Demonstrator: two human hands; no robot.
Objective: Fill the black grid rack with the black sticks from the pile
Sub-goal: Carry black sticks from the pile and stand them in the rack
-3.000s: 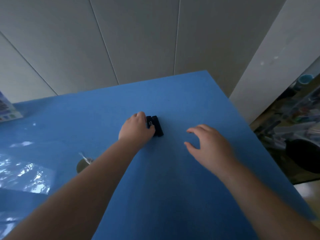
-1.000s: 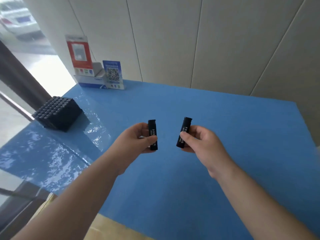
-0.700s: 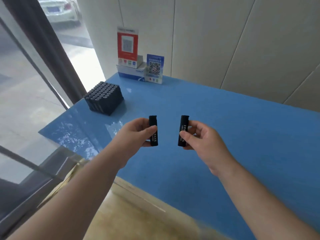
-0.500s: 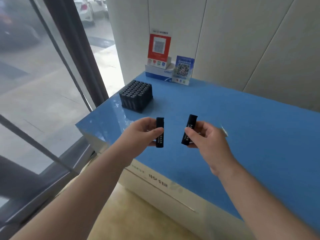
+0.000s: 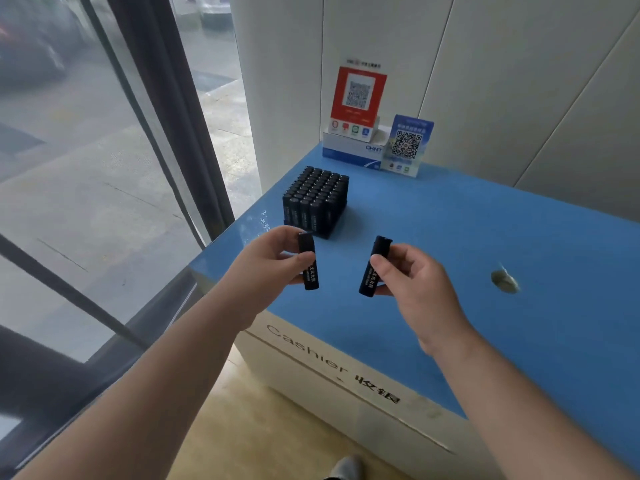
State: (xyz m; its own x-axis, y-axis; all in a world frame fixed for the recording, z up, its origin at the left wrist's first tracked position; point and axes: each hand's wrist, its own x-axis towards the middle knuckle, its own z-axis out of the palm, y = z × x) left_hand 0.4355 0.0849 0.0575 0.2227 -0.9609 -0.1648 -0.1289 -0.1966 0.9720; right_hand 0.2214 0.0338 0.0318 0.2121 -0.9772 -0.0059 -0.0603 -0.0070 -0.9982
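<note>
Head view, left hand [image 5: 273,259] fingers pinching one black stick [image 5: 308,260], right hand [image 5: 410,277] fingers pinching another stick [image 5: 374,266]

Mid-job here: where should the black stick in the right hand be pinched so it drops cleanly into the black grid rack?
Likely best by its upper half, from the side. The right hand now pinches the black stick at mid-length, nearly upright, its lower end free. The black grid rack holds sticks standing tightly together, so only a bare lower end lowered from above would fit between neighbours.
</note>
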